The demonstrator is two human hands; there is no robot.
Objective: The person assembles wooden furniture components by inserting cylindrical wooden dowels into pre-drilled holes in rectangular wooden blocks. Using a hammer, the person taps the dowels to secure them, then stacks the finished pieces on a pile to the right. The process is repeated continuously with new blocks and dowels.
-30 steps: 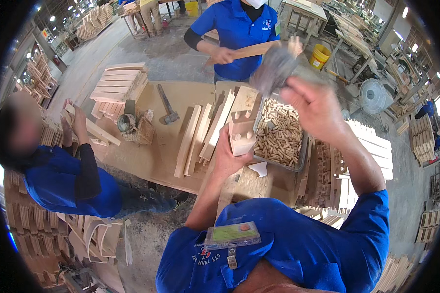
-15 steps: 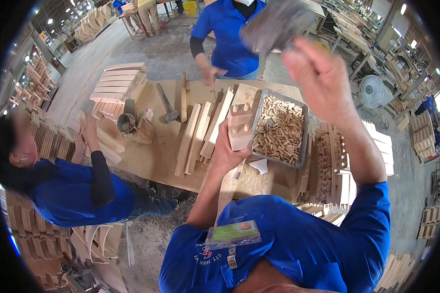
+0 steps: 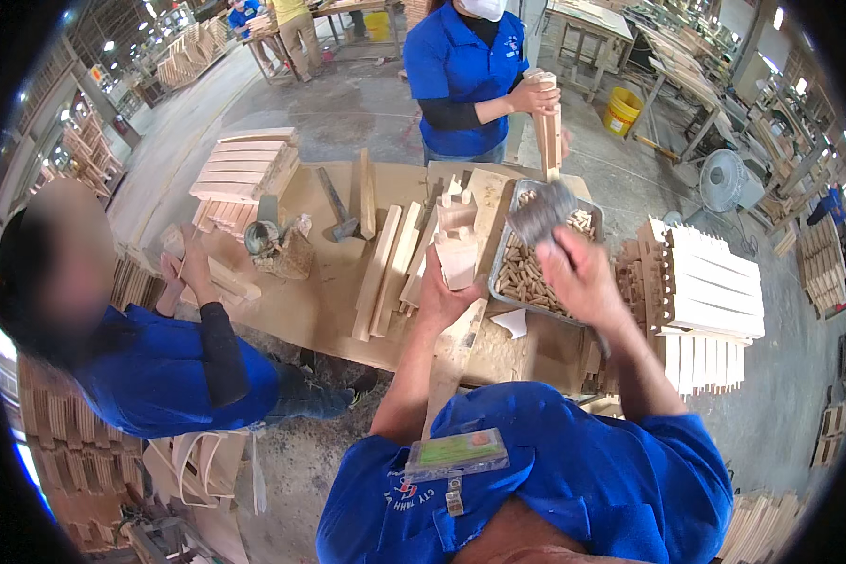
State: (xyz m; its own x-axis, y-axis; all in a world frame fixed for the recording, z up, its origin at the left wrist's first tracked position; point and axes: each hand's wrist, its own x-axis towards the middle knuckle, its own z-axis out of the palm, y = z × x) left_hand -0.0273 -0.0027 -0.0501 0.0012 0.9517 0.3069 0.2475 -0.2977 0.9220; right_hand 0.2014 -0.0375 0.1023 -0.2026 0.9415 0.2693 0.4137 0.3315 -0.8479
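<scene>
My left hand (image 3: 445,293) is closed around pale wooden blocks (image 3: 457,261) held on end over the bench, with dowel pegs at their far end. My right hand (image 3: 581,282) grips a hammer (image 3: 542,212) with a broad grey head, slightly blurred. Its head hangs above a grey tray (image 3: 509,299) of short wooden dowels (image 3: 528,273), partly hiding them. Beside my left hand lie several long wooden strips (image 3: 385,268) and a flat board (image 3: 479,202).
Across the bench (image 3: 329,310), a co-worker (image 3: 465,85) holds upright wooden pieces (image 3: 548,136). Another co-worker (image 3: 179,348) at left handles a wooden piece. A second hammer (image 3: 336,209), a glue-stained pot (image 3: 263,240) and stacked slats (image 3: 240,169) lie at left. Notched parts (image 3: 710,282) are piled right.
My right hand has swung the hammer down from high up to above the dowel tray. My left hand keeps hold of the blocks. The co-worker opposite now holds upright wooden pieces near the tray.
</scene>
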